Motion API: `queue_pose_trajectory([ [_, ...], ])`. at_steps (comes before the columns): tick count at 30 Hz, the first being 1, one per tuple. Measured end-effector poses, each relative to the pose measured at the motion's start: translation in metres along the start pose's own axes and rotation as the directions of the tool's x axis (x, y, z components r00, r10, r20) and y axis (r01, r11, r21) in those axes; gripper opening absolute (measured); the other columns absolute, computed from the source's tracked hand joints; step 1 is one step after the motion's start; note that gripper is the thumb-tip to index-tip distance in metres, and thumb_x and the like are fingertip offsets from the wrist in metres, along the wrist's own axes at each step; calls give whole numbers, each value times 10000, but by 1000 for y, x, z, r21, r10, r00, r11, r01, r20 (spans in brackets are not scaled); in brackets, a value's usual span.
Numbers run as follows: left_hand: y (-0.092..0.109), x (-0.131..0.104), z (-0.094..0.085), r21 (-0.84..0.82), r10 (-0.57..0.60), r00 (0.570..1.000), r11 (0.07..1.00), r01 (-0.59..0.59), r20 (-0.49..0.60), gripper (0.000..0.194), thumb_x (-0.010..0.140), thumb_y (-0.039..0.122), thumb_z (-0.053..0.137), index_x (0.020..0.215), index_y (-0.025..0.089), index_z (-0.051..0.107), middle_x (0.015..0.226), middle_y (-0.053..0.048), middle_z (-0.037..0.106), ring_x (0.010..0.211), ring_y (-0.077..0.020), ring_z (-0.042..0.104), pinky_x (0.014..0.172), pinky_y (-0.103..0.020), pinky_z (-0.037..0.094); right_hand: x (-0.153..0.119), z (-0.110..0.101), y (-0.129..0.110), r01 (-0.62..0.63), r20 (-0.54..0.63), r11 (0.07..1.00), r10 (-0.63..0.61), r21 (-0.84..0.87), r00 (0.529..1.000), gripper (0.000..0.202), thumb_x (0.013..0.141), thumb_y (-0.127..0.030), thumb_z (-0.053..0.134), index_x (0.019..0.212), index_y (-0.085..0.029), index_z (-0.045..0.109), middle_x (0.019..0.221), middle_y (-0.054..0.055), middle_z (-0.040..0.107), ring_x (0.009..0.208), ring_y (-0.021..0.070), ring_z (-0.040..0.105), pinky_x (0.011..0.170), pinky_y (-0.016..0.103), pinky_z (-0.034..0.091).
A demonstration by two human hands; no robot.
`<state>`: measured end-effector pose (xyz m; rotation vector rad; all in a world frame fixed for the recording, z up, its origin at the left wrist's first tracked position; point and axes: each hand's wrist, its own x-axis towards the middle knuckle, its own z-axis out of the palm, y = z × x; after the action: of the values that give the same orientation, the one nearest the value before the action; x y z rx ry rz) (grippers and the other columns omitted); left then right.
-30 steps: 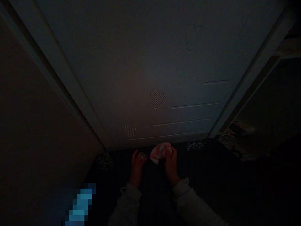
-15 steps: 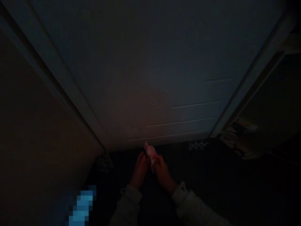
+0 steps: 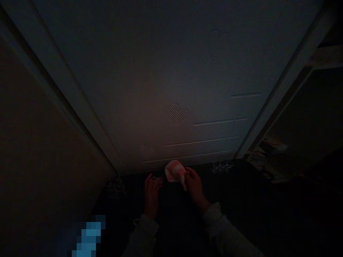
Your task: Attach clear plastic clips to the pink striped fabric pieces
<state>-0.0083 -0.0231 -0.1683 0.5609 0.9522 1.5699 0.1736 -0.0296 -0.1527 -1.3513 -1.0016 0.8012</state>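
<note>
My two hands are apart. My left hand (image 3: 152,190) has its fingers bent and a bit spread, and holds a small clear thing (image 3: 157,181). It is too dark to tell its shape. My right hand (image 3: 194,182) pinches one end of a pink and white cloth (image 3: 174,171). The cloth sticks out between my hands, near the wall (image 3: 134,107).

No readable text, labels, brands, numbers or signs anywhere.
</note>
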Motion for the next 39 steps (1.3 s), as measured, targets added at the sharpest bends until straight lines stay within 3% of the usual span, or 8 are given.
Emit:
queue_pose_trajectory([
  [7,-1,8,0,-48,-118,992,992,120,47,295,960,392,546,1121,150,595,935,-41,662,752,-166,654,667,-331,551,19,-68,-74,173,9,981,-173,-83,985,216,846,-362,651,977,-193,682,906,56,727,844,228,677,812,396,519],
  [11,1,6,2,-25,-155,984,987,158,92,295,958,404,548,1087,145,608,927,-40,665,750,-165,653,678,-336,554,7,-67,-94,240,70,969,-236,-53,969,211,830,-355,610,978,-220,673,994,61,724,914,232,675,834,373,507],
  [14,2,3,4,17,-165,978,986,164,125,281,958,393,552,1072,144,612,908,-33,663,714,-152,643,660,-323,550,-8,-39,-81,239,150,971,-233,-24,961,150,836,-321,600,913,-218,677,901,40,723,834,212,679,779,357,526],
  [17,3,-3,6,68,-173,970,984,164,171,265,956,368,563,1095,147,606,905,-29,662,712,-152,644,652,-318,548,-25,-5,-51,221,244,975,-215,3,946,134,874,-314,630,868,-187,674,816,19,702,754,177,671,708,339,550],
  [21,3,-8,7,145,-205,950,974,174,234,250,948,358,580,1067,143,624,952,-43,674,777,-169,658,713,-350,555,-42,25,-11,194,262,980,-196,33,945,192,949,-322,590,1005,-149,651,974,40,692,836,175,676,747,366,569],
  [28,5,-6,8,279,-254,925,944,174,282,271,948,382,573,1057,141,632,969,-50,677,806,-178,661,746,-372,554,-48,30,16,240,262,970,-240,33,935,239,957,-316,577,1137,-166,624,1131,73,667,955,209,669,822,417,564],
  [34,4,-7,4,396,-183,944,916,63,274,232,941,354,591,1025,143,640,1001,-52,673,860,-187,658,773,-380,553,-49,31,14,399,349,916,-357,-54,866,305,953,-310,579,1236,-196,593,1295,98,608,1203,278,568,1014,537,447],
  [39,0,-6,0,522,-125,958,852,-31,260,186,937,321,604,971,143,645,950,-37,672,796,-165,651,723,-345,558,-46,29,18,494,418,849,-386,-187,822,270,937,-309,604,1179,-191,625,1287,92,614,1189,275,574,1011,536,444],
])
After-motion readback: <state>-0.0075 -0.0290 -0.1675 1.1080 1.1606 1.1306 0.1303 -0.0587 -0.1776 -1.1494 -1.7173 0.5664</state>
